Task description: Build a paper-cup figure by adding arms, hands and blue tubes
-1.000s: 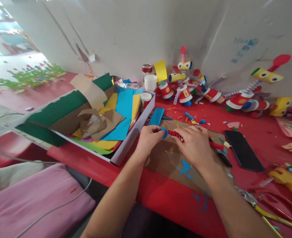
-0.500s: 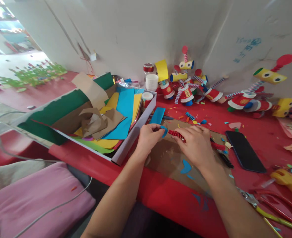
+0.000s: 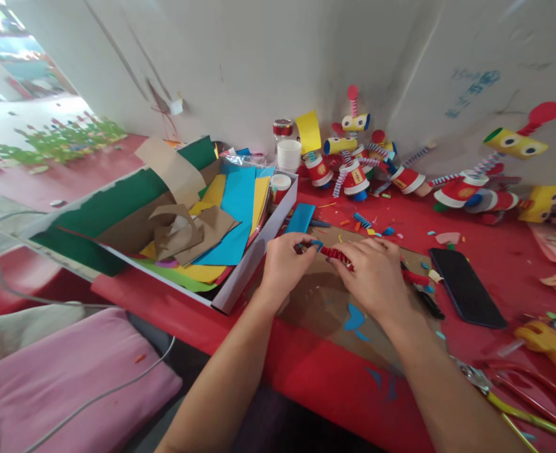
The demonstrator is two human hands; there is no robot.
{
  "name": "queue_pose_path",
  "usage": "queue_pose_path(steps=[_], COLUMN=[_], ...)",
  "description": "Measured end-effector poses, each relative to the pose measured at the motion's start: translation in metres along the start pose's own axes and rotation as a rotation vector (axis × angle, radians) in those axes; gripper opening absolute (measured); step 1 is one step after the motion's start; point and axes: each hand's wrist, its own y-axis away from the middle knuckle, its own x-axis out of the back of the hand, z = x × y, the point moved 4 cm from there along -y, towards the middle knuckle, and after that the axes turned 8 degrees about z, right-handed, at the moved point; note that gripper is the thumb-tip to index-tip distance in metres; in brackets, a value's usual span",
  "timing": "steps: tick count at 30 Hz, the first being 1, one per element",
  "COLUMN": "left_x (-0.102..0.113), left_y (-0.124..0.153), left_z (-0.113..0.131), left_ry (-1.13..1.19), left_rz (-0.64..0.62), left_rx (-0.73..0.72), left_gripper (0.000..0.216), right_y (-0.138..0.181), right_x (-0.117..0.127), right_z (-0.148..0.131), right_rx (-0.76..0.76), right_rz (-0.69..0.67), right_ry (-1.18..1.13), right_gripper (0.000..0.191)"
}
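Between the thumb and fingers of my left hand (image 3: 285, 267) is a small blue paper piece (image 3: 316, 244), mostly covered by the fingertips. My right hand (image 3: 372, 274) is closed around a red folded-paper spring (image 3: 335, 253). The spring's left end meets the blue piece; whether the two are joined I cannot tell. Below both hands lies a brown cardboard sheet (image 3: 320, 308) with blue paper offcuts (image 3: 353, 317) on it. A blue paper strip (image 3: 300, 218) rests just behind my left hand.
On the left stands a white box (image 3: 247, 270) full of coloured paper. Paper-cup figures (image 3: 355, 179) line the wall. To the right are a black phone (image 3: 467, 288), pliers (image 3: 478, 380) and a yellow glue gun (image 3: 549, 349). Paper scraps litter the red table (image 3: 301, 362).
My left hand has tilted the blue piece and brought it against the end of the red spring, so less of it shows. My right hand has hardly moved.
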Motion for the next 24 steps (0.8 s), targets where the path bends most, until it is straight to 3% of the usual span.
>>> queue_pose_path(steps=[4,10,18,24], left_x=[0.008,0.008,-0.001,-0.002], left_y=[0.002,0.004,0.004,0.003], left_z=[0.009,0.005,-0.003,-0.005], left_ry=[-0.052,-0.040,-0.093,-0.113], left_rz=[0.044,0.013,-0.043,-0.083], left_rx=[-0.305,-0.516,-0.615,-0.612], left_gripper=[0.026,0.028,0.025,0.026], right_y=[0.000,0.000,-0.001,0.000], right_x=[0.000,0.000,0.001,0.001], right_z=[0.001,0.002,0.000,0.001], right_rx=[-0.002,-0.012,-0.031,-0.034], right_rz=[0.003,0.008,-0.033,-0.022], right_ry=[-0.014,-0.019,-0.010,-0.014], right_gripper=[0.014,0.013,0.013,0.012])
